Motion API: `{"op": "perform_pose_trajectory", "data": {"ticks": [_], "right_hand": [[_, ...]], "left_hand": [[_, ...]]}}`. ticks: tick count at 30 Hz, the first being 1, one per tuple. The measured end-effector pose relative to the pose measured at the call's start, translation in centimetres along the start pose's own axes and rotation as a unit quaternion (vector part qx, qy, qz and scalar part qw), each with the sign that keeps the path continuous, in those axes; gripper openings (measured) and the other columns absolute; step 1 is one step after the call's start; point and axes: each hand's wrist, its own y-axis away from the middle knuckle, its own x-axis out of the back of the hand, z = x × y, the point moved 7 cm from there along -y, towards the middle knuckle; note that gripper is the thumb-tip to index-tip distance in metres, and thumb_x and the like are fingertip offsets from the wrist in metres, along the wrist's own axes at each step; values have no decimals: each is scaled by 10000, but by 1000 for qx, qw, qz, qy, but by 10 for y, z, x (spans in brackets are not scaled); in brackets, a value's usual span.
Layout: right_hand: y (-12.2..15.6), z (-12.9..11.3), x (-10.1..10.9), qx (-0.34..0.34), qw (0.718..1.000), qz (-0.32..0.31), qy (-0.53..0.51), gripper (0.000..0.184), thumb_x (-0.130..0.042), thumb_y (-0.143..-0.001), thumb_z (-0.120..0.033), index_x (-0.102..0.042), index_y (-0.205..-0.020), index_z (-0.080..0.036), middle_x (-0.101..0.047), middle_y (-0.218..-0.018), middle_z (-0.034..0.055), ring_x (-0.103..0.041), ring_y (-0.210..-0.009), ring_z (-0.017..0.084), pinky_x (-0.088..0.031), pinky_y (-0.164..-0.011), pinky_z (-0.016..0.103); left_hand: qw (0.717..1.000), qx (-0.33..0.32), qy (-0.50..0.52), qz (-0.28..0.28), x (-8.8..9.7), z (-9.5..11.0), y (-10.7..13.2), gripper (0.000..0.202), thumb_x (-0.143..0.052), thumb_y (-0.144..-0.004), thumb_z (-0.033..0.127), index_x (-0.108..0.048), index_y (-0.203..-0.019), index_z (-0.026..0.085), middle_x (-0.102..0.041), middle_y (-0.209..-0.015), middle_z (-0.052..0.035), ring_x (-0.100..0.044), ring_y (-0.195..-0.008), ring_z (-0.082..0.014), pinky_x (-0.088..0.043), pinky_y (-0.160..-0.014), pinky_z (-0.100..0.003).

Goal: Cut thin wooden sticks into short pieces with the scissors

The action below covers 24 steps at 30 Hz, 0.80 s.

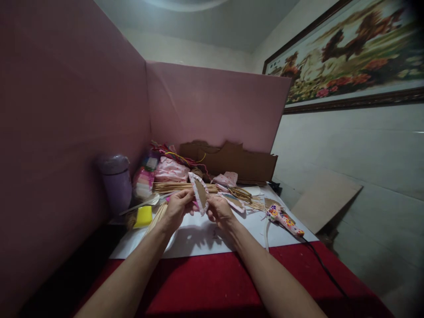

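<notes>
1. Bare forearms (pixel 274 269) reach up from the bottom edge of the frame, over a red cloth (pixel 205 282) and towards a white sheet (pixel 195 249).
2. At the centre of the frame, the right hand (pixel 219 210) pinches the right edge of a leaf-shaped cardboard piece (pixel 200 192), which is tilted up off the sheet.
3. Fingers of the left hand (pixel 180 206) draw together at the piece's left edge; whether they grip it cannot be told.
4. Pink-and-white fabric edges the piece, so that trimming looks largely done; the brown middle remains bare on the side in view. Just right of centre lies a similar edged piece (pixel 233 202), its middle bare too.
5. Left of the frame, a purple container (pixel 117 190) stands with its top on; its contents are hidden. Beside it, a clear packet (pixel 143 183) shows pink and white contents, too blurred to identify.
6. Right of centre, a flower-patterned glue gun (pixel 285 219) lies well apart from both hands.
</notes>
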Motion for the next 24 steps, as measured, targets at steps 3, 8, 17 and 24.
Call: {"op": "perform_pose_trajectory", "data": {"ticks": [3, 8, 17, 24], "right_hand": [[4, 5, -8, -60, 996, -56, -39, 333, -648, -686, -440, -525, -638, -135, -526, -455, -43, -307, -297, 20, -179, -287, 141], [16, 9, -32, -139, 963, -183, -144, 139, -607, -742, -253, -544, -740, -129, -421, -469, -83, -199, -334, 10, -163, -307, 115], [41, 9, -48, -248, 886, -304, -248, 116, -435, -799, -216, -521, -819, -140, -303, -472, -93, -106, -366, 38, -103, -285, 94], [19, 22, -23, -181, 976, -117, 24, 238, -491, -799, -354, -567, -806, -128, -536, -512, -8, -348, -337, 50, -242, -313, 141]], "left_hand": [[1000, -5, -5, -8, -4, 5, 4, 376, -744, -594, 445, -582, -682, 117, -577, -520, 6, -509, -382, -74, -356, -338, -168], [998, -38, -51, -8, -11, 7, 7, 344, -698, -647, 448, -547, -656, 138, -556, -508, 19, -458, -366, -68, -335, -356, -189], [985, -143, -73, 57, -2, 26, 5, 332, -741, -605, 326, -609, -852, 146, -611, -746, 7, -536, -647, -87, -413, -579, -186], [994, -14, 30, 103, 12, 10, 2, 343, -785, -475, 290, -583, -690, 116, -583, -555, 18, -489, -437, -83, -345, -401, -192]]}}
